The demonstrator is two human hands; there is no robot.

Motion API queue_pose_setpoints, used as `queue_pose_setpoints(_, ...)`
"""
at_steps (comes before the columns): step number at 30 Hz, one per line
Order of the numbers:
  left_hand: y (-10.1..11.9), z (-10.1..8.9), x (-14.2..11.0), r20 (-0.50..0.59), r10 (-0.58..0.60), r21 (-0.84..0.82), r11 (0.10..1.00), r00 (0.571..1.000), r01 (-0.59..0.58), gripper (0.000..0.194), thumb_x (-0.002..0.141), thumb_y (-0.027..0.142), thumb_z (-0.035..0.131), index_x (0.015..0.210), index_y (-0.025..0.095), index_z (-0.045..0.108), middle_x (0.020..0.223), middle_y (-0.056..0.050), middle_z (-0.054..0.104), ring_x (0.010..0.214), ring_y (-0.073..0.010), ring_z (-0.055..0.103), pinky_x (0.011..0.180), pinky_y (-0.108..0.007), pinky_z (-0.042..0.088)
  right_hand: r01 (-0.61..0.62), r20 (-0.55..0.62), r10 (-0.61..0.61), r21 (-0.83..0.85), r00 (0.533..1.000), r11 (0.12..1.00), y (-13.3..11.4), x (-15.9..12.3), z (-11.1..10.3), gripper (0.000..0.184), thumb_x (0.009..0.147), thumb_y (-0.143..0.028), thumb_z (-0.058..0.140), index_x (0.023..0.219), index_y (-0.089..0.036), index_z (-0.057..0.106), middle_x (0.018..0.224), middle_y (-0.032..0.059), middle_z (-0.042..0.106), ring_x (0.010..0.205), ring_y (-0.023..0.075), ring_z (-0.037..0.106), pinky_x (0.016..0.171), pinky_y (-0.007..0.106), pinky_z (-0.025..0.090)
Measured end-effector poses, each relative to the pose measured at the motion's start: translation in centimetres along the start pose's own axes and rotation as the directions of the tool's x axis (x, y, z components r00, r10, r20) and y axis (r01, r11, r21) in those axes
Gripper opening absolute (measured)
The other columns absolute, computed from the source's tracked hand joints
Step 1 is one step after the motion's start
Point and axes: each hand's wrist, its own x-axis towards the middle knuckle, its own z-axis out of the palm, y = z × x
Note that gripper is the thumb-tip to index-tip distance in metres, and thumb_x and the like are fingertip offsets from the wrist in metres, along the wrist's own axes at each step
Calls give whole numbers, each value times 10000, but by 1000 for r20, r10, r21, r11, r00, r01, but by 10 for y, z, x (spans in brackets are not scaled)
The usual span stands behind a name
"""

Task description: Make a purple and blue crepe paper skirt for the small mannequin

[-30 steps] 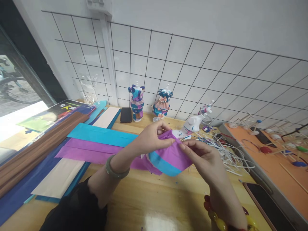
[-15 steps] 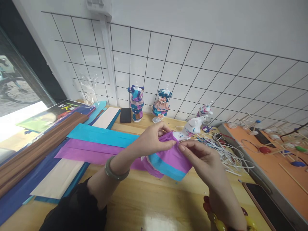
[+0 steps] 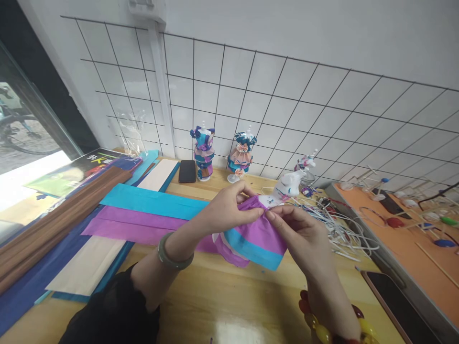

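Note:
A small white dress-form mannequin [image 3: 289, 185] lies tilted in front of me, its upper end pointing away to the right. Around its lower part wraps a purple and blue crepe paper skirt [image 3: 256, 234], gathered in folds at the waist. My left hand [image 3: 234, 203] is closed around the gathered waist, with its thumb on the purple paper. Beside that thumb, my right hand [image 3: 294, 227] pinches the waist edge of the skirt between thumb and fingertips. A white and purple layer shows under the skirt's lower left edge. The fingers behind the mannequin are hidden.
Blue [image 3: 154, 200] and purple crepe paper strips [image 3: 132, 222] lie left. Two decorated mannequins [image 3: 204, 153] stand by the wall, near a black phone [image 3: 187, 171]. Tangled white cords [image 3: 344, 234], another phone [image 3: 401, 301] and an orange tray [image 3: 423, 239] are right.
My right fingertips have shifted slightly left along the waist, closer to the left thumb. The skirt's blue lower edge now hangs lower and further right, and more folds show at the waist.

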Motion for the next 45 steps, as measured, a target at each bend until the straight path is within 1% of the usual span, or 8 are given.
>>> queue_pose_setpoints(10,-1,-2,1,66,-33,-125,991,997,41,277,753,332,651,924,171,504,844,-25,609,808,-138,600,672,-254,463,-27,-45,30,57,999,998,-3,1,4,198,732,-402,693,765,-212,649,687,21,642,580,133,561,476,236,443)
queue_pose_setpoints(20,-3,1,1,35,-54,-113,992,998,57,370,706,419,693,906,175,499,824,-14,595,789,-134,584,659,-251,456,-38,-69,43,84,997,996,0,2,4,216,699,-401,722,732,-203,643,676,23,639,577,128,558,493,232,453)
queue_pose_setpoints(23,-4,3,1,9,-43,-88,995,999,43,405,662,410,732,885,179,486,821,-7,591,794,-137,583,663,-251,453,-37,-73,41,55,996,998,0,3,5,234,699,-418,716,701,-199,633,660,27,635,573,133,556,484,236,446)
queue_pose_setpoints(27,-6,2,2,14,-41,-71,997,999,42,396,670,412,724,890,179,492,812,-11,603,781,-142,593,668,-266,458,-33,-77,34,11,996,999,2,4,5,252,694,-427,716,674,-197,615,634,18,620,545,125,535,446,224,415)
queue_pose_setpoints(29,-7,0,3,21,-46,-67,997,999,48,379,687,413,709,899,179,499,812,-12,606,771,-140,593,675,-273,461,-42,-53,43,29,998,999,3,5,3,252,692,-425,719,682,-196,614,637,19,618,543,123,533,439,220,412)
queue_pose_setpoints(34,-6,-4,3,-2,-59,-29,998,998,59,339,715,399,681,907,176,512,802,-9,595,758,-135,578,682,-276,461,-108,80,99,122,992,987,5,7,-3,229,707,-414,713,759,-201,647,682,18,640,571,125,560,477,220,447)
queue_pose_setpoints(38,-5,-6,4,-31,-54,24,998,998,54,326,707,375,687,902,175,519,803,-8,586,748,-129,562,679,-271,455,-125,89,113,146,990,981,7,8,-5,222,729,-419,691,732,-202,645,672,7,623,558,111,533,481,215,432)
queue_pose_setpoints(45,-6,-5,4,-6,-79,-22,997,997,79,356,700,411,690,900,177,511,810,-11,588,735,-123,553,654,-257,447,-98,84,90,89,992,991,4,8,0,241,700,-418,715,695,-198,619,625,-10,582,533,104,504,465,218,403)
